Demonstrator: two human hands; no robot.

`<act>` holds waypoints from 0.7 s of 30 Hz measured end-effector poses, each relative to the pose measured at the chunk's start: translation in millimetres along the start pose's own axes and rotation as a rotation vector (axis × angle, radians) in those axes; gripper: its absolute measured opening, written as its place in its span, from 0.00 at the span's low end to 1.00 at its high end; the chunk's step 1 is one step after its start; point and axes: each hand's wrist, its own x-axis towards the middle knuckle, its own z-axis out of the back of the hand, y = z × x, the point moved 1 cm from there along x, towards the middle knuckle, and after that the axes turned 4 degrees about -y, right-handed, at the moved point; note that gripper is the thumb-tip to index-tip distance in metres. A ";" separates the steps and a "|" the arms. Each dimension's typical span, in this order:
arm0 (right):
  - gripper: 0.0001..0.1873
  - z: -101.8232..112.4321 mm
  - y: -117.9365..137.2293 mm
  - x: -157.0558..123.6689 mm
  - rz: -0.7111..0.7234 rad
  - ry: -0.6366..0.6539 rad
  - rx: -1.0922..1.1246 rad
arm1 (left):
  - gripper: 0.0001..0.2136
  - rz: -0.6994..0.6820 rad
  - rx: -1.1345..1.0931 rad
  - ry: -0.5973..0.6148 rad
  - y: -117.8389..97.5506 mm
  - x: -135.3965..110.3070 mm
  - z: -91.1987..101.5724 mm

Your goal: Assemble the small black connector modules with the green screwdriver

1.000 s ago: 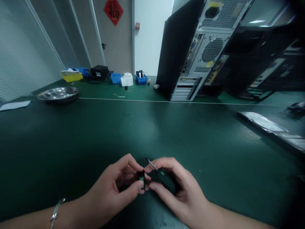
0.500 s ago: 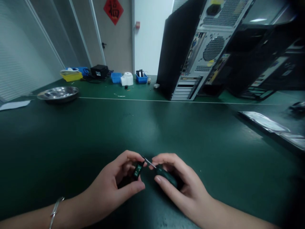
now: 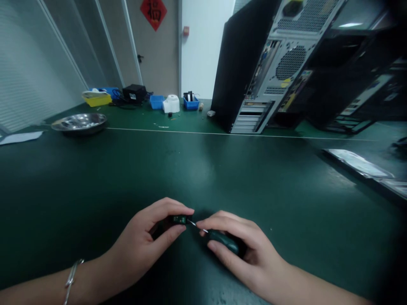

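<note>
Low in the middle of the head view, my left hand (image 3: 151,239) pinches a small circuit board piece (image 3: 179,219) with a dark edge between thumb and fingers. My right hand (image 3: 246,250) is closed around the dark handle of a screwdriver (image 3: 224,242). Its thin metal shaft points left, and the tip meets the right end of the board piece. Whether the tip sits in a screw or a gap is too small to tell. My fingers cover part of the board piece.
Beyond the hands stretches a green table (image 3: 190,169). A metal bowl (image 3: 79,122) stands at the back left. Blue bins (image 3: 191,103), a yellow tray (image 3: 97,100) and a black box (image 3: 134,94) line the back. A tall computer case (image 3: 244,72) rises at the back right.
My left hand has turned the board piece from steeply tilted to nearly level and shut more closely on it. The screwdriver tip now meets its right end instead of its top.
</note>
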 end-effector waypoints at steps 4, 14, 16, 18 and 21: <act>0.16 -0.4 1.0 0.9 -0.041 0.009 0.031 | 0.11 -0.055 0.032 -0.001 0.3 -0.8 -0.7; 0.11 0.1 -0.3 1.7 -0.164 0.035 0.128 | 0.09 0.008 -0.082 0.027 -1.4 1.8 -0.1; 0.11 0.2 -0.8 2.1 -0.170 0.043 0.146 | 0.09 0.031 -0.142 0.038 -0.8 2.3 -0.3; 0.12 0.6 -0.7 2.8 -0.160 0.051 0.166 | 0.09 0.056 -0.197 0.049 -0.1 2.7 -0.6; 0.12 1.6 0.4 3.9 -0.140 0.055 0.182 | 0.09 0.087 -0.249 0.063 0.4 3.4 -1.0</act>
